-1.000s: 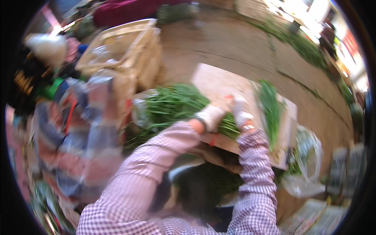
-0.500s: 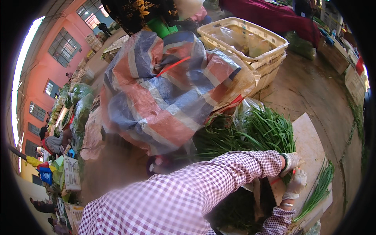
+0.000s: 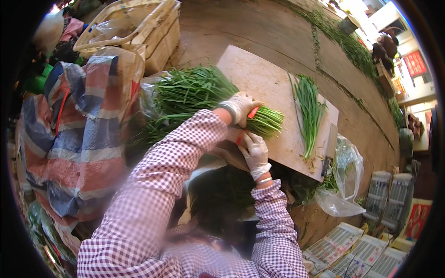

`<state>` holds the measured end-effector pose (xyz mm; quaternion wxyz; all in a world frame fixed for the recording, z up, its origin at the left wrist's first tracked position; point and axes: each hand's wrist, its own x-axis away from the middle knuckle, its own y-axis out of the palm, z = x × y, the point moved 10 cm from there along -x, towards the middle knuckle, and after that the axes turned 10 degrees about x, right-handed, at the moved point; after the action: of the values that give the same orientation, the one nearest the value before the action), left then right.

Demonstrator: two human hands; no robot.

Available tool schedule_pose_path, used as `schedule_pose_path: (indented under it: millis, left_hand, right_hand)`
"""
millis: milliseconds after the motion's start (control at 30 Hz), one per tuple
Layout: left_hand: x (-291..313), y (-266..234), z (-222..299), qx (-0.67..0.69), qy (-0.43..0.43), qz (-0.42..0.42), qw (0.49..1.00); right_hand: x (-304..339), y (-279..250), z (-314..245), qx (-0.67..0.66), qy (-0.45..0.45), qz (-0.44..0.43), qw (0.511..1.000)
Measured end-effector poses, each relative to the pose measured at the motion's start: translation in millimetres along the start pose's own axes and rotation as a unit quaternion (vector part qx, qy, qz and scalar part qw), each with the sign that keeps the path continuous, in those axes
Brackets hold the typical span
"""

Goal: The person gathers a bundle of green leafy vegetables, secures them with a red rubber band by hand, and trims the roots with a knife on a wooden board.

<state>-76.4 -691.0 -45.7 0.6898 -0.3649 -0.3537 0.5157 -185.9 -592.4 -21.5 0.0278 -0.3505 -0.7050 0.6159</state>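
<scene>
My left hand (image 3: 240, 108), in a pale glove, is wrapped round a thick bunch of long green chives (image 3: 270, 121) near its cut stem ends. A red band (image 3: 253, 112) shows on the stems beside my fingers. Just below, my gloved right hand (image 3: 255, 152) has its fingers closed on a red strip (image 3: 241, 137); whether this joins the band is hidden. The bunch rests on the near left edge of a pale board (image 3: 259, 74), its leaves reaching left. A smaller, loose bunch of chives (image 3: 309, 111) lies on the board's right part.
A flat metal blade (image 3: 332, 141) stands at the board's right end, beside a clear plastic bag (image 3: 345, 176). A striped woven sack (image 3: 85, 139) bulges at left, before a cream plastic crate (image 3: 162, 41). Packed crates (image 3: 345, 245) sit lower right. Greens litter the floor (image 3: 357, 102).
The view has swung right, so the sack and crate now sit farther left. Both hands stay close together at the bunch; its stem ends and the red band now show plainly.
</scene>
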Motion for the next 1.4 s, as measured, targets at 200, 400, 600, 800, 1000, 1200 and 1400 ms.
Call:
schedule_pose_path:
  millis: [200, 400, 600, 800, 1000, 1200, 1400]
  left_hand:
    - [-9, 5, 15, 0.002, 0.022, -0.018, 1.0]
    - [-5, 6, -1, -0.002, -0.012, -0.049, 0.999]
    - [-9, 4, 0, 0.004, -0.028, -0.069, 0.997]
    - [-13, 12, 0, 0.01, -0.025, -0.175, 0.984]
    - [-15, 12, -2, 0.065, -0.028, -0.172, 0.983]
    - [-10, 26, -16, -0.013, -0.021, 0.003, 1.0]
    - [-5, 12, 11, -0.046, -0.014, -0.049, 0.998]
  right_hand:
    - [2, 15, 3, 0.053, -0.02, 0.029, 0.998]
    - [22, 34, -11, 0.032, -0.064, 0.047, 0.996]
    - [3, -1, -8, 0.038, -0.07, 0.077, 0.994]
    - [-37, -27, 50, -0.09, 0.105, 0.101, 0.985]
    - [-53, -33, 70, -0.125, 0.139, 0.094, 0.978]
    - [-47, 0, 10, 0.02, -0.009, 0.017, 1.0]
    - [-8, -18, -7, 0.029, -0.052, 0.092, 0.994]
